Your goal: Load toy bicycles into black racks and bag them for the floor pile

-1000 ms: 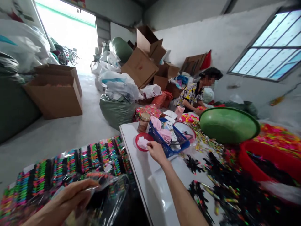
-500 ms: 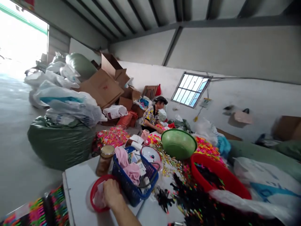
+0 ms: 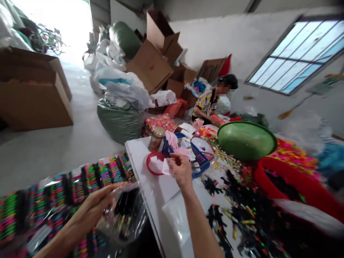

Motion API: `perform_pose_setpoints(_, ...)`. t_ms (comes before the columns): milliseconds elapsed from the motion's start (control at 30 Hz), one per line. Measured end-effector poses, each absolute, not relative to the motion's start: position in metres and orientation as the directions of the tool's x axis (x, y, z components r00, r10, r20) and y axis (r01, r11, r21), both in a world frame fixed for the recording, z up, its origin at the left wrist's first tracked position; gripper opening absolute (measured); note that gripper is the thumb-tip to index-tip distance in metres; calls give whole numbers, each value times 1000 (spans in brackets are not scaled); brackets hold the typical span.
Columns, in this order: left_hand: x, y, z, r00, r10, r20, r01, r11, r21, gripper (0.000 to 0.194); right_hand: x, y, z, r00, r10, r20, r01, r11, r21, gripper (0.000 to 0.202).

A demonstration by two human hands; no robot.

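Over the table's left edge, my left hand (image 3: 103, 199) grips a clear plastic bag (image 3: 134, 224). Dark and multicoloured sticks show inside it; their kind is hard to make out. My right hand (image 3: 182, 171) pinches a small white paper slip (image 3: 167, 167) between thumb and fingers. The slip is just above the rim of a round red basket (image 3: 148, 163), which has pale slips inside. Behind that hand stands a blue plastic basket (image 3: 202, 161) with pink cloths and papers in it. A jar (image 3: 156, 139) with a pale lid is beside the red basket.
Rows of colourful packed bundles (image 3: 59, 190) lie to the left below the white table (image 3: 138, 152). Black pieces (image 3: 249, 204) cover its right side, near a green basin (image 3: 247, 139) and a red tub (image 3: 285, 182). A co-worker (image 3: 206, 104) sits beyond, by boxes and sacks.
My right hand has lifted out of the red basket and now holds a white slip. My left hand has come into view with the plastic bag. The view has turned left and down.
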State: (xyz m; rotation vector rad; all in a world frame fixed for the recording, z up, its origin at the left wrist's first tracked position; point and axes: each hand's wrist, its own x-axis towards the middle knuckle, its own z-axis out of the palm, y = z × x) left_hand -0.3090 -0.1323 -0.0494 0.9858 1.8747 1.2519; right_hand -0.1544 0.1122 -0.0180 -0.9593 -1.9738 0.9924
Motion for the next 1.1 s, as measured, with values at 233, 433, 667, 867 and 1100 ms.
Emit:
perform_pose_setpoints(233, -297, -125, -21, -456, 888, -53, 209, 165, 964, 38, -126, 22, 2, -452, 816, 361, 134, 462, -877, 23)
perform_pose_setpoints(433, -286, -140, -20, -451, 892, -26, 252, 155, 955, 37, -163, -32, -25, -762, 576, 295, 218, 658, -721, 12)
perform_pose_setpoints(667, -275, -159, -19, -353, 936, -10, 300, 124, 946, 36, -179, -50, -56, -913, 408, -24, 299, 626, -720, 17)
perform_pose_setpoints(867, -271, -180, -25, -310, 947, -79, 252, 162, 954, 39, -142, -37, -19, -849, 415, 325, 189, 815, -547, 27)
perform_pose_setpoints(1100, -248, -251, -51, -409, 907, -104, 246, 219, 944, 50, -165, -70, -56, -980, 105, 168, 31, 918, -396, 14)
